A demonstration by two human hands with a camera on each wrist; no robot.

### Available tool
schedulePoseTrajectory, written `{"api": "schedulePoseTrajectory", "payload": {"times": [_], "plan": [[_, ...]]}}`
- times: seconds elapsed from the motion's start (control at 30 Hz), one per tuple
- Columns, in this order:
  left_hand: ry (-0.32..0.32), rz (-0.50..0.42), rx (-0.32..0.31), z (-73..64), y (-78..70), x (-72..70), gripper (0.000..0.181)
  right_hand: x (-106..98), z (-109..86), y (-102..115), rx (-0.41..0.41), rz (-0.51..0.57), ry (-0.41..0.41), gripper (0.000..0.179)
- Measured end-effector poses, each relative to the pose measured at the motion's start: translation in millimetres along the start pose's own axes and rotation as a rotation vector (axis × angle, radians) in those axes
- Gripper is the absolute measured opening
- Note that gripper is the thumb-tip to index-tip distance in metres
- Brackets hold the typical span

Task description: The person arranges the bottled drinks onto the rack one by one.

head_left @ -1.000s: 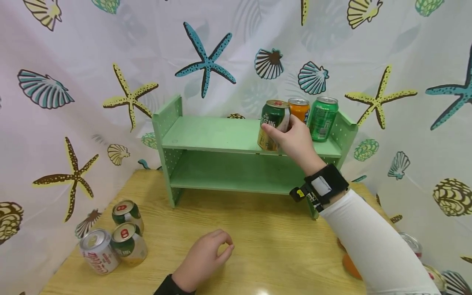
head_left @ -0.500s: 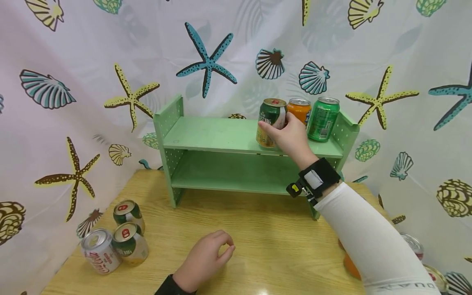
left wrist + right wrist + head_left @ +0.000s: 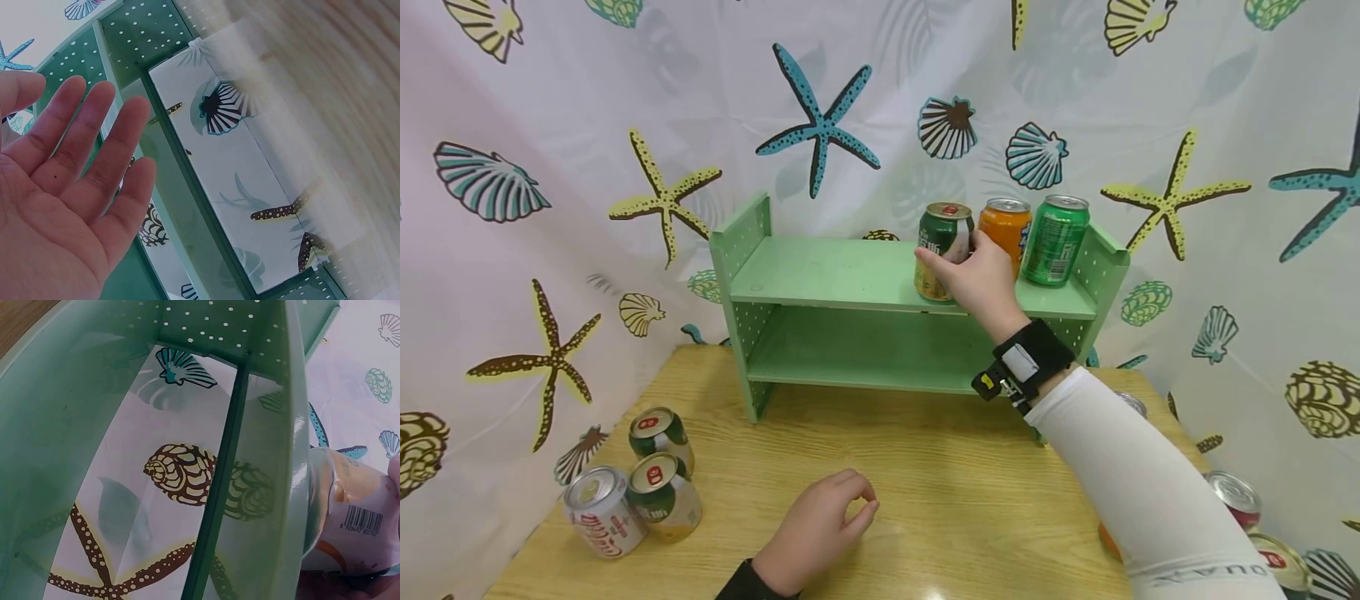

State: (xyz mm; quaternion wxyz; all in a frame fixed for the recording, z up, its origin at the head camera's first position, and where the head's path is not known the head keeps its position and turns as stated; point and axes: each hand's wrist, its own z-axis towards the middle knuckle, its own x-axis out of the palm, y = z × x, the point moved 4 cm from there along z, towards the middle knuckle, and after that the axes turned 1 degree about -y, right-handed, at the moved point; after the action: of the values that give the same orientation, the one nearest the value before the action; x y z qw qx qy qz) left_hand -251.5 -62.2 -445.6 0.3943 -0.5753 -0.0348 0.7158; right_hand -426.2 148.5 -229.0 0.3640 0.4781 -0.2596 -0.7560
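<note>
My right hand (image 3: 977,279) grips a dark green and gold drink can (image 3: 934,250) upright at the top shelf of a green two-tier rack (image 3: 835,271). In the right wrist view the can's lower part (image 3: 356,515) shows beside the shelf edge, its base at the board. Right of it on that shelf stand an orange can (image 3: 1006,225) and a bright green can (image 3: 1057,242). Low over the wooden table, my left hand (image 3: 823,525) holds nothing; its fingers are loosely bent, and the left wrist view shows the bare palm (image 3: 62,194).
Two more dark green cans (image 3: 662,496) and a white and silver can (image 3: 602,512) stand at the table's left. Several cans, among them a red one (image 3: 1234,498), stand at the right, partly behind my right sleeve. A patterned curtain (image 3: 850,100) hangs behind the rack.
My right hand has moved left along the top shelf with the dark green can, and a gap has opened between it and the orange can. The left hand has stayed put.
</note>
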Motion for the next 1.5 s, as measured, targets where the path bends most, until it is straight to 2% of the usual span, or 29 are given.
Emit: {"api": "schedulePoseTrajectory", "payload": {"times": [0.77, 1.5], "plan": [[0.003, 0.013, 0.006, 1.8, -0.2, 3.8, 0.004, 16, 4.6, 1, 0.036, 0.018, -0.077, 0.070], [0.014, 0.019, 0.022, 0.7, 0.0, 8.7, 0.004, 27, 12.2, 2, 0.073, 0.055, -0.098, 0.077]]}}
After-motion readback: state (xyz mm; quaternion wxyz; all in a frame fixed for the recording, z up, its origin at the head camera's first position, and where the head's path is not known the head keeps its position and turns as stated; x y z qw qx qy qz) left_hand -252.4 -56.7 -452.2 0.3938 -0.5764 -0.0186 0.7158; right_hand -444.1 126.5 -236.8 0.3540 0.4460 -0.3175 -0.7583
